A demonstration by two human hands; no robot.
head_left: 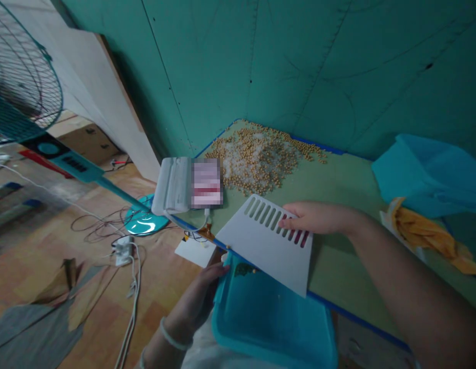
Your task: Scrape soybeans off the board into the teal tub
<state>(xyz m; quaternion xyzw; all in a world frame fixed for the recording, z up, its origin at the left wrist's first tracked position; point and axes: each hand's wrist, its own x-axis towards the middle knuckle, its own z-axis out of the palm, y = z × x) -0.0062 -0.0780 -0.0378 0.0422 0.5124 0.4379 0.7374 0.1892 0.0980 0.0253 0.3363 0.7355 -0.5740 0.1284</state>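
My right hand [299, 218] grips the slotted edge of a flat white plastic scraper [272, 248], its fingers closed around the slots. The scraper lies tilted over the table's front edge, its near side above a turquoise plastic bin [276, 328]. My left hand [207, 284], wearing a pale wristband, holds the bin by its left rim; part of its fingers is hidden behind the rim. A few yellowish beads stick near the bin's back wall. Beyond the scraper, a heap of yellowish beads mixed with clear granules [256, 156] lies on the green tabletop [330, 179].
A white device [172, 184] with a cable and a blurred-out panel stands at the table's left corner. On the right are a second turquoise bin [430, 171] and an orange cloth [430, 236]. A fan [64, 154] and cables stand on the left floor; a green wall closes the back.
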